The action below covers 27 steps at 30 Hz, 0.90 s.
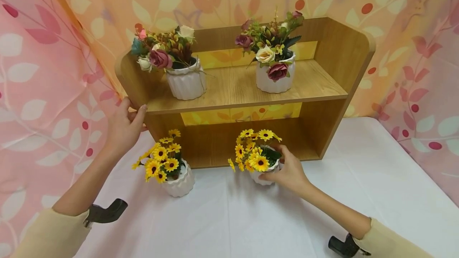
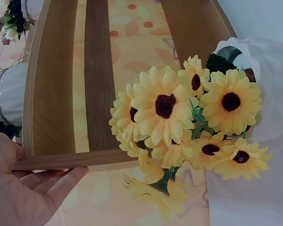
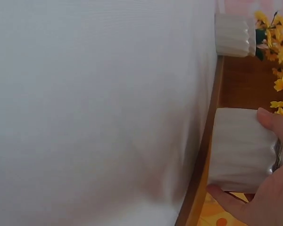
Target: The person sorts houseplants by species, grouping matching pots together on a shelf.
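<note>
My left hand (image 1: 123, 126) holds the left side panel of a two-tier wooden shelf (image 1: 229, 85). In the left wrist view its fingers (image 2: 61, 186) lie along the panel's outer face, while the thumb side is at the front edge. With thumb and fingers on opposite sides, my right hand (image 1: 292, 172) grips a white fluted pot (image 3: 240, 150) of yellow sunflowers (image 1: 259, 162). That pot is upright in front of the shelf's lower tier. A second white pot (image 1: 180, 184) of sunflowers (image 1: 161, 158) stands on the table, left of it and near my left forearm.
On the upper tier stand two white pots, the left pot (image 1: 186, 83) and the right pot (image 1: 275, 81), with mixed roses. A white cloth (image 1: 229, 226) covers the table. Floral curtains (image 1: 36, 71) hang behind and at both sides.
</note>
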Tool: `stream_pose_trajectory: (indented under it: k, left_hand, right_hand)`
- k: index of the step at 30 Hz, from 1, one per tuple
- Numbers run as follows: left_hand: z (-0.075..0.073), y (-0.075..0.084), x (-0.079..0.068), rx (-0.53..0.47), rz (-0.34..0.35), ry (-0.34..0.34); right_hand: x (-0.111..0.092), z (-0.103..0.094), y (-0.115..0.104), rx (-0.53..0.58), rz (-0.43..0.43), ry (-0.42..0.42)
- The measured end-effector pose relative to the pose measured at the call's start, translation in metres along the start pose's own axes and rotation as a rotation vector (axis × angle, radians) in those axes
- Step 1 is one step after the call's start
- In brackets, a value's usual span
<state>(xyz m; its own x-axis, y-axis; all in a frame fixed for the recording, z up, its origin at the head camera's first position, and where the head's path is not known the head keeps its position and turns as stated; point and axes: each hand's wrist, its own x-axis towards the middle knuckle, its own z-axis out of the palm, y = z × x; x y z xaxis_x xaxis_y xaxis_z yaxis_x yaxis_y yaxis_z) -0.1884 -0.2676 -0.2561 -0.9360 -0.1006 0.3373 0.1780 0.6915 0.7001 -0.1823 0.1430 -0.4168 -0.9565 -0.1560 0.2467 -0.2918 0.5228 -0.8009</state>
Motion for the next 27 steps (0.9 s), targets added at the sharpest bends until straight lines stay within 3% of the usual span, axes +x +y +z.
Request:
stream_pose_trajectory:
  k: [6,17,27]
  left_hand:
    - [-0.001,0.001,0.000,0.002,-0.004,0.001]
    - [0.000,0.001,0.000,0.004,-0.001,0.000]
    - [-0.001,-0.001,-0.001,-0.011,0.000,0.000]
  right_hand:
    - [0.012,0.007,-0.014,-0.007,0.002,-0.005]
    - [0.040,0.038,-0.043,0.016,-0.020,-0.030]
    - [0.070,0.073,-0.049,0.107,-0.053,-0.018]
